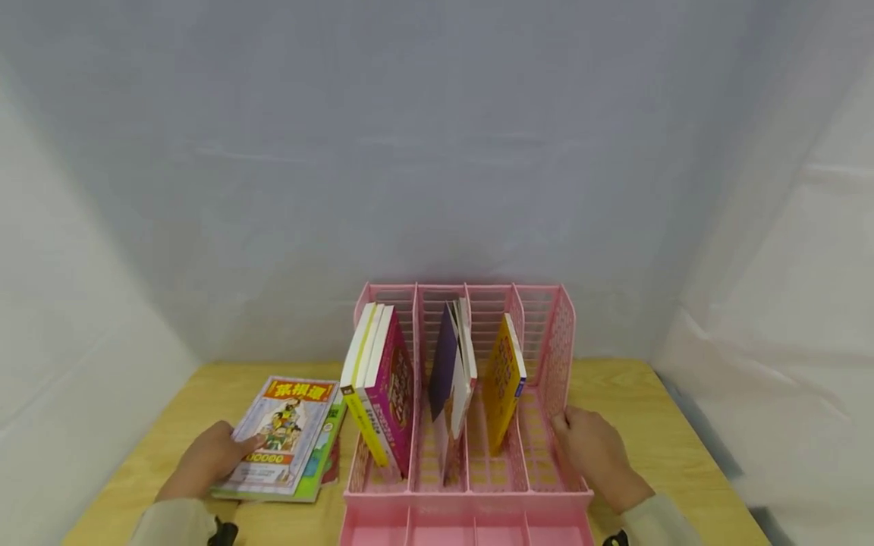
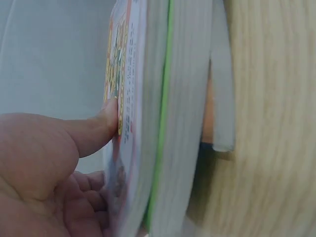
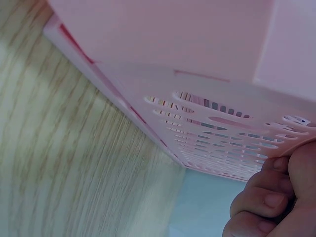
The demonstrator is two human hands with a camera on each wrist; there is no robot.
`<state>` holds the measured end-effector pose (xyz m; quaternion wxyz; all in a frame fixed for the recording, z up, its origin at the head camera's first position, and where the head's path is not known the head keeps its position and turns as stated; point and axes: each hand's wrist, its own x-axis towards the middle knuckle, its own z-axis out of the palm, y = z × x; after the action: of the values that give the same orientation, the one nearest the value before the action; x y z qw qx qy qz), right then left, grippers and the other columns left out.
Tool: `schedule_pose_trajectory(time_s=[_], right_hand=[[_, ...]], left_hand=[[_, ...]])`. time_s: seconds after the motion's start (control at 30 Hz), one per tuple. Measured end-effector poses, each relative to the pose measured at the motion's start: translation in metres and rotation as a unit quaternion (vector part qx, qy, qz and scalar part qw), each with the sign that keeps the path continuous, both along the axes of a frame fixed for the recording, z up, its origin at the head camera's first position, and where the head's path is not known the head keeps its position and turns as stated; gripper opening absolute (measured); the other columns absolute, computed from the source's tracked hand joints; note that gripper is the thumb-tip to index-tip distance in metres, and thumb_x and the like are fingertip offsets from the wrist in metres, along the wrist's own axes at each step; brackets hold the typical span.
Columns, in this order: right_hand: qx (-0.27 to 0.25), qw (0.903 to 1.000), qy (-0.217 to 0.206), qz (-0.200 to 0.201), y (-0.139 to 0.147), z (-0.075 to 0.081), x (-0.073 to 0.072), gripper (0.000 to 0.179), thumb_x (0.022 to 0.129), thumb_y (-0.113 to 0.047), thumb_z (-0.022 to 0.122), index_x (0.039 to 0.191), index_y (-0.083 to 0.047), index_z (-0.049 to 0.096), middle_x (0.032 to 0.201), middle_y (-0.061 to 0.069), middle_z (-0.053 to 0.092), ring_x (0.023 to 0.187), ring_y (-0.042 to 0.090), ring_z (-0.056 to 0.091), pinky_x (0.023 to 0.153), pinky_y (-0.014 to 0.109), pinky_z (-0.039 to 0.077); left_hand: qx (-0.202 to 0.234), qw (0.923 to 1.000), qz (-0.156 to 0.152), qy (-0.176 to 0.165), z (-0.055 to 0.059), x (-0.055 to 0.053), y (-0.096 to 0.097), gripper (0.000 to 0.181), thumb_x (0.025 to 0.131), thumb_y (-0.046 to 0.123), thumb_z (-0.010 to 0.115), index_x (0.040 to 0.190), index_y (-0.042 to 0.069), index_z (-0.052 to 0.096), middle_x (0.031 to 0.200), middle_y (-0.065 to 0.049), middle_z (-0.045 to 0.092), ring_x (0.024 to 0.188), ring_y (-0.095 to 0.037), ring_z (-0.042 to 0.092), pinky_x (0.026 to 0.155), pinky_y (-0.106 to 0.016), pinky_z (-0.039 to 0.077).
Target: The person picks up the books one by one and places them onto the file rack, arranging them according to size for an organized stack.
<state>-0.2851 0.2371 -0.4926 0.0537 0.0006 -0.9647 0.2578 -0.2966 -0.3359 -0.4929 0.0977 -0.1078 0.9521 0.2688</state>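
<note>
My left hand (image 1: 213,459) grips a comic book (image 1: 290,413) by its left edge, with the thumb pressed on the illustrated cover. In the left wrist view, the fingers curl at the side of this book (image 2: 126,64). Beneath it lies a thicker green-covered book (image 1: 309,489), and a thinner book (image 2: 223,98) is lowest on the table. My right hand (image 1: 601,455) holds the right side panel of a pink desktop file rack (image 1: 563,356). From the right wrist, its fingers (image 3: 261,200) show curled beside the perforated panel (image 3: 212,131).
Two thick books (image 1: 385,387) lean in the rack's leftmost slot. Thin books (image 1: 464,371) stand in the second slot and a yellow book (image 1: 504,383) in the third. Low pink trays (image 1: 440,523) front the rack. Grey sheeting (image 1: 437,152) surrounds the wooden table (image 1: 628,387).
</note>
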Motion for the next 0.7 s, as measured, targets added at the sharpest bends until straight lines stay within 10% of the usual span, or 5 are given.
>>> schedule_pose_trajectory(time_s=[0.33, 0.5, 0.7], right_hand=[[0.009, 0.9999, -0.01, -0.007, 0.003, 0.001, -0.001, 0.039, 0.104, -0.025, 0.044, 0.067, -0.014, 0.042, 0.059, 0.002, 0.043, 0.053, 0.016, 0.038, 0.05, 0.031, 0.032], [0.013, 0.9998, -0.014, -0.007, 0.003, 0.0, -0.003, 0.039, 0.104, -0.026, 0.043, 0.068, -0.014, 0.042, 0.06, 0.002, 0.043, 0.055, 0.017, 0.039, 0.051, 0.031, 0.032], [0.007, 0.9999, -0.015, -0.002, 0.002, 0.0, -0.002, 0.04, 0.106, -0.026, 0.043, 0.068, -0.014, 0.042, 0.059, 0.002, 0.042, 0.054, 0.017, 0.039, 0.052, 0.031, 0.033]], left_hand=[[0.028, 0.9933, 0.066, 0.09, 0.007, 0.002, -0.003, 0.066, 0.101, 0.035, 0.062, 0.126, -0.021, 0.037, 0.107, -0.037, 0.057, 0.091, -0.041, 0.06, 0.079, -0.053, 0.052], [0.129, 0.9679, 0.07, 0.204, 0.021, 0.007, 0.01, 0.062, 0.108, 0.04, 0.052, 0.142, -0.009, 0.038, 0.125, -0.035, 0.059, 0.103, -0.046, 0.064, 0.078, -0.05, 0.057], [0.22, 0.945, 0.017, 0.241, 0.023, 0.016, 0.04, 0.067, 0.109, 0.039, 0.049, 0.16, 0.001, 0.027, 0.148, -0.034, 0.048, 0.128, -0.056, 0.053, 0.096, -0.066, 0.052]])
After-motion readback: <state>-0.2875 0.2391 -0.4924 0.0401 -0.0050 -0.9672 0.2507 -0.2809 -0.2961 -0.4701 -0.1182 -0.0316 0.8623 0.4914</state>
